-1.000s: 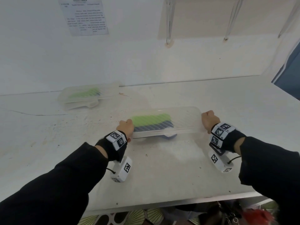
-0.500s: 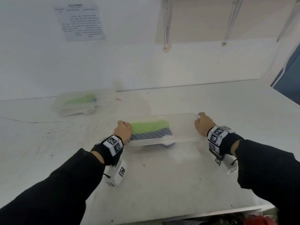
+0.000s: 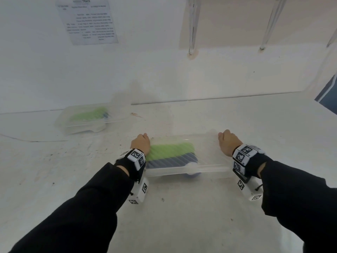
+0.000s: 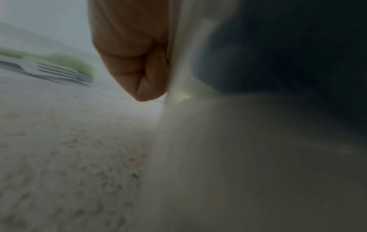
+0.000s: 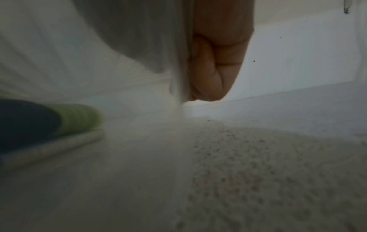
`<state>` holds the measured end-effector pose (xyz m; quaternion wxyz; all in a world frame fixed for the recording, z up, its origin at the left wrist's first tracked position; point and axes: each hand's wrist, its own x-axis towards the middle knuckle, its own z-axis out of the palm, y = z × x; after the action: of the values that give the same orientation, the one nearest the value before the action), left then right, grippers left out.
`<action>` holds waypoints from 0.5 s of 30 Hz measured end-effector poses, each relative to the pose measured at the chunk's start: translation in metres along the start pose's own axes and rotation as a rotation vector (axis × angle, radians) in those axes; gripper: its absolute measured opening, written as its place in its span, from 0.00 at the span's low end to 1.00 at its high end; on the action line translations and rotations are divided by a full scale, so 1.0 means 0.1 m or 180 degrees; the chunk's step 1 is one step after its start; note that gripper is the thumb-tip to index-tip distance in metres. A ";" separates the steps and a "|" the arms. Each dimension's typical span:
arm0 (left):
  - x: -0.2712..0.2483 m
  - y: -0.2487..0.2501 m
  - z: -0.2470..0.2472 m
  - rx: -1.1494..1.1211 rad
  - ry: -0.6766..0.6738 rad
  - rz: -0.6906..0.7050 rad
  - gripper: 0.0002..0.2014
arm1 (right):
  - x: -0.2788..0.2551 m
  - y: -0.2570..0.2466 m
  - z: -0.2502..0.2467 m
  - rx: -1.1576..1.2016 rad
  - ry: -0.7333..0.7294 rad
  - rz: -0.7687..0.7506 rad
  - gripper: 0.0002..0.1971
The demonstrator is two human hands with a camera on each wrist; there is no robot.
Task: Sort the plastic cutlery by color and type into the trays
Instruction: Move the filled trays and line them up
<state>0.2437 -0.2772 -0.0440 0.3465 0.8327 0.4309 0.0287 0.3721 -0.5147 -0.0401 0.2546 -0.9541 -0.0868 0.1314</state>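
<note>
A clear plastic tray [image 3: 209, 161] sits across the white table in front of me, holding a row of green cutlery [image 3: 169, 149] above a row of dark blue cutlery [image 3: 171, 160]. My left hand [image 3: 141, 143] grips the tray's left end with curled fingers [image 4: 137, 66]. My right hand [image 3: 228, 142] grips its right end the same way, fingers [image 5: 210, 70] curled against the tray wall [image 5: 178, 62]. A second clear tray [image 3: 87, 119] with green cutlery lies at the back left. The left wrist view shows a fork and green pieces [image 4: 65, 67] there, blurred.
The white table [image 3: 182, 216] is speckled with dirt and meets a white wall at the back. A printed sheet [image 3: 89, 21] hangs on that wall. Clear rods [image 3: 192, 24] hang down at the upper right. A dark blue panel [image 3: 328, 95] stands at the far right.
Both hands have pushed the near tray away from me, toward the back wall, keeping their grip on its two ends. The far tray has not moved.
</note>
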 end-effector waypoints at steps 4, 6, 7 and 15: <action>-0.01 0.00 -0.01 0.0038 0.0051 0.0039 0.24 | -0.03 -0.03 -0.02 0.0026 -0.0063 0.0046 0.20; -0.08 -0.01 -0.03 -0.0054 0.0039 0.0000 0.26 | -0.05 -0.03 -0.05 0.0138 -0.0119 0.0028 0.20; -0.13 -0.02 -0.05 -0.0111 0.0007 -0.0028 0.27 | -0.07 -0.02 -0.08 0.0233 -0.0140 0.0014 0.20; -0.76 -0.31 0.02 -0.0773 -0.0149 -0.0118 0.28 | -0.40 0.23 -0.10 0.0256 -0.0314 0.0188 0.28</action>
<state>0.1751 -0.3222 -0.0447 0.4552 0.7770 0.4314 0.0548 0.3395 -0.5480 -0.0351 0.2842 -0.9376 -0.0657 0.1891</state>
